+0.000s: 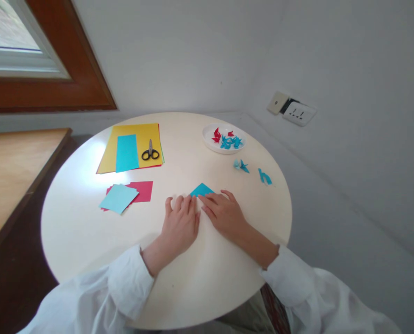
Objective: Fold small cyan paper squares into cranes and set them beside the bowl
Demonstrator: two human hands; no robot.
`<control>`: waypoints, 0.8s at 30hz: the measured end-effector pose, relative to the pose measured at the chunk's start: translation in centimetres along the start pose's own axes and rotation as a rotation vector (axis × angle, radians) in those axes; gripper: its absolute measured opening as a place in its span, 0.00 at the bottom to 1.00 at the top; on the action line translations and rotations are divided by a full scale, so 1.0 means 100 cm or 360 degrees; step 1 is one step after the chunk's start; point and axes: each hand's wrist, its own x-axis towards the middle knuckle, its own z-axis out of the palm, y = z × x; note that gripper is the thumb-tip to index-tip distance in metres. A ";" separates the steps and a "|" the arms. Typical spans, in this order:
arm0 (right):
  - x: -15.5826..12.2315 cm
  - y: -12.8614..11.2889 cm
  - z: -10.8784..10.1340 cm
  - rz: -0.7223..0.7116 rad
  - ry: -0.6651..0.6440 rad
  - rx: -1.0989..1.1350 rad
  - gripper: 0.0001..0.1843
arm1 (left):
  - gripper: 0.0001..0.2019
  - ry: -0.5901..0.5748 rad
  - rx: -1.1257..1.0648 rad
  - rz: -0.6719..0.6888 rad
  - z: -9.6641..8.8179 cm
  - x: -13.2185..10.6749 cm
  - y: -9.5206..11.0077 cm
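White, loose left sleeve (98,297), soft folds, lower left of frame; wide cuff ends at wrist. Matching white right sleeve (307,292), lower right, cuff edge rumpled. Bare beyond cuffs, frame centre: left hand (179,227), right hand (224,214). Bottom edge, between sleeves: greyish-beige garment (241,320); beside it, dark red patterned strip (275,310).
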 end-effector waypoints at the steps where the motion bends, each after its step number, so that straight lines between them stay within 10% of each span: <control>1: 0.001 -0.002 -0.001 0.0010 -0.0017 -0.0017 0.16 | 0.18 0.0000 0.0001 -0.0004 0.000 0.000 0.000; 24: -0.015 0.008 0.001 0.0195 0.0330 -0.0178 0.16 | 0.18 -0.0022 -0.0043 -0.0066 -0.003 0.001 0.001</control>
